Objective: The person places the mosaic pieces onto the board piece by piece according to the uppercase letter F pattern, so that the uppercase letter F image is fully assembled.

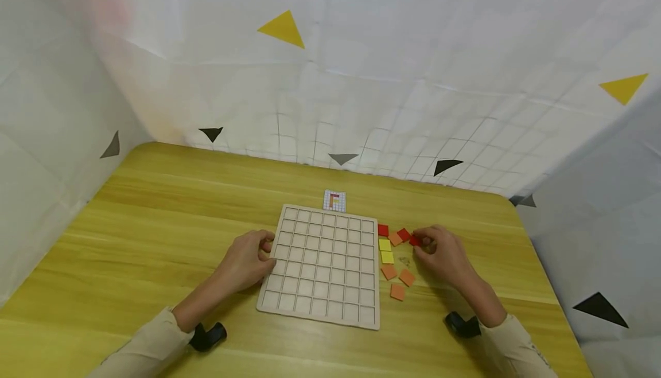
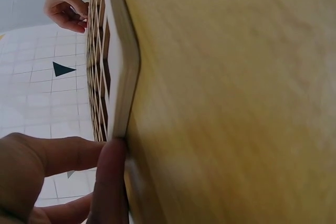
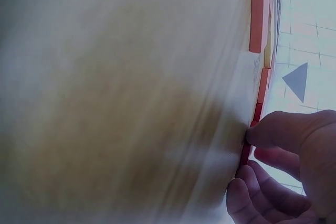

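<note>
A pale wooden grid board [image 1: 325,263] lies on the table with its square cells bare. At its left edge, my left hand [image 1: 245,260] holds the rim, thumb and a bent finger against it; the left wrist view shows the thumb [image 2: 111,171] right at the board's side. To the right of the board, my right hand [image 1: 443,254] pinches a red square tile [image 1: 415,241] between thumb and fingers, low over the table. Beside that tile lie another red tile [image 1: 404,234] and an orange tile [image 1: 395,239]. My fingers partly cover the pinched tile.
A red tile [image 1: 383,230] and two yellow tiles [image 1: 387,257] lie along the board's right edge, with orange tiles [image 1: 397,292] nearer me. A small pattern card [image 1: 334,201] sits behind the board. White cloth [image 1: 361,108] hangs beyond the table.
</note>
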Demonstrator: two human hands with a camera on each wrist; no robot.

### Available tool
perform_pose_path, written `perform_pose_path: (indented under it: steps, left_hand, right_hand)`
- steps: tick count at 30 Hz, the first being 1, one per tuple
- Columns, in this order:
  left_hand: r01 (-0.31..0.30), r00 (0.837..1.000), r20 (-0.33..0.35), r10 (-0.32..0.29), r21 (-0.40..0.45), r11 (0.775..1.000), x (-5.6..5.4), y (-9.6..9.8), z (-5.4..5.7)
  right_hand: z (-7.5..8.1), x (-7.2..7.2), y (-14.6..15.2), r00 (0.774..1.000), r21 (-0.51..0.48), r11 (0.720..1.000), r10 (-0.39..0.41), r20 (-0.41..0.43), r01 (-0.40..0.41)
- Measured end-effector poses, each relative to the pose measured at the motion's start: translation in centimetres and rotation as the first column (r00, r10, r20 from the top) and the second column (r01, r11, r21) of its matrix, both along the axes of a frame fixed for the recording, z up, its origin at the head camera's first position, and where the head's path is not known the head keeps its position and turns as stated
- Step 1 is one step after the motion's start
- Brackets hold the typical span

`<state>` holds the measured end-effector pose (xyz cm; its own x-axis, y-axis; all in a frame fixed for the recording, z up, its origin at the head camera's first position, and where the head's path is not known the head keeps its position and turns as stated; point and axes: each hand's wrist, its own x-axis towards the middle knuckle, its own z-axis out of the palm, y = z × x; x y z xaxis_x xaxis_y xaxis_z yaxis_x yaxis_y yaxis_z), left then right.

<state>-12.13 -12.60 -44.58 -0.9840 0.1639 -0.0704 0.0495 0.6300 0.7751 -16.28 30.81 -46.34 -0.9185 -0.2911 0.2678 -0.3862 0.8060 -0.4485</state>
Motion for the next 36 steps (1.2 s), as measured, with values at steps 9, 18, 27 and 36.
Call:
perform_pose_path:
  steps: [9,18,27,36]
  left_hand:
    - [0.004,1.0,-0.011,-0.004,-0.013,1.0,0.0,0.0,0.2]
    - [0.005,1.0,-0.007,-0.005,-0.015,1.0,-0.1,0.0,0.2]
    - [0.001,1.0,-0.005,-0.001,-0.016,1.0,0.0,-0.1,0.0]
    - [0.002,1.0,-0.008,-0.002,-0.013,1.0,0.0,-0.1,-0.1]
  right_hand:
    - [0.2,0.0,-0.2,0.999,-0.014,1.0,-0.023,0.022,0.023]
    - [0.3,0.2,0.0,0.999,-0.011,0.999,-0.037,0.031,0.037]
    - [0.5,0.2,0.2,1.0,-0.024,0.999,-0.029,-0.012,0.029]
    - [1.2,0.4,-0.2,0.998,-0.03,0.999,-0.013,-0.058,0.011]
